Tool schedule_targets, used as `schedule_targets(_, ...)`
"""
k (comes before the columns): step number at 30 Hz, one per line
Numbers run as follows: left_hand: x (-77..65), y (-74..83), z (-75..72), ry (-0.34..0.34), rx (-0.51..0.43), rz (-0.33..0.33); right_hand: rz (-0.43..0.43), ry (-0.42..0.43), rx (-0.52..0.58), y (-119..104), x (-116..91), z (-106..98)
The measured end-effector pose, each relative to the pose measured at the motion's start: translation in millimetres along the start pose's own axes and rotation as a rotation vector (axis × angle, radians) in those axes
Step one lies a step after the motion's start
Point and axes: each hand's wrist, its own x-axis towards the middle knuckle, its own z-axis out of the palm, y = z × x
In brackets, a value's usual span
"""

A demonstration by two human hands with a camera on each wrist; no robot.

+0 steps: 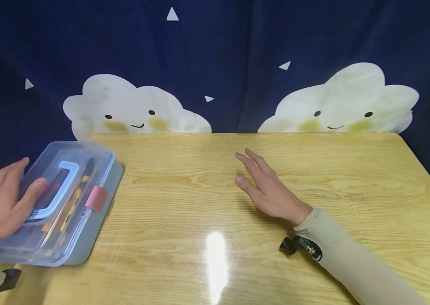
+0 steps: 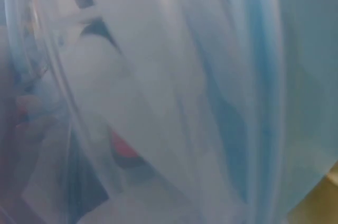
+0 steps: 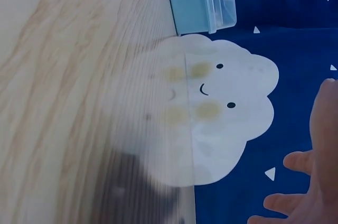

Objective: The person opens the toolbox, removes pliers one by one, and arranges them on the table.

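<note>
A light-blue storage box (image 1: 102,228) with a see-through lid (image 1: 47,250), a blue folding handle (image 1: 71,178) and a pink latch (image 1: 96,199) stands at the table's left side. Over its lid lies my left hand (image 1: 3,207), thumb and fingers spread and the thumb close to the handle. Yellow-and-black items (image 1: 73,203) show through the lid. In the left wrist view the lid (image 2: 153,86) fills most of the picture, blurred. My right hand (image 1: 270,190) hovers over the middle of the table with fingers extended, holding nothing. Its fingers (image 3: 296,203) also show in the right wrist view.
The wooden table (image 1: 169,203) has a light grain and a bright glare spot near the front. Behind it hangs a dark blue curtain (image 1: 215,51) with white clouds and small triangles. A black wrist camera strap (image 1: 308,249) sits on the right sleeve.
</note>
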Motion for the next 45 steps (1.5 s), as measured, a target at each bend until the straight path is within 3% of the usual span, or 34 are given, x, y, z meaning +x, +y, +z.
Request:
schedule_targets(5, 5.1, -1.2, 6.7, -0.026, 0.011, -0.009, 0.003, 0.002, 0.008, -4.6, 0.3, 4.8)
schedule_targets(10, 4.8, -16.5, 13.9, 0.076, -0.055, -0.002, -0.019, -0.006, 0.031, -15.0, 8.4, 16.2)
schedule_targets(13, 5.9, -19.0, 20.7, 0.097, -0.109, -0.003, -0.022, -0.006, 0.038, -18.8, 10.3, 17.3)
schedule_targets(18, 13.8, -24.0, 28.8, 0.051, -0.097, -0.003, -0.020, 0.000, 0.045, -23.0, 11.3, 16.4)
schedule_targets(21, 15.3, -25.0, 26.5, 0.008, -0.069, -0.031, -0.020, 0.002, 0.061, -27.2, 13.5, 18.8)
schedule_targets(29, 10.8, -14.0, 17.6, 0.005, -0.062, -0.003, -0.039, -0.024, 0.079, -40.7, 21.8, 30.3)
schedule_targets(35, 7.7, -13.5, 16.3, -0.070, -0.035, -0.055, -0.041, -0.074, 0.083, -53.1, 29.7, 42.2)
schedule_targets(45, 8.0, -16.2, 15.3, -0.045, -0.049, -0.029, -0.098, -0.211, 0.088, -94.5, 53.1, 71.7)
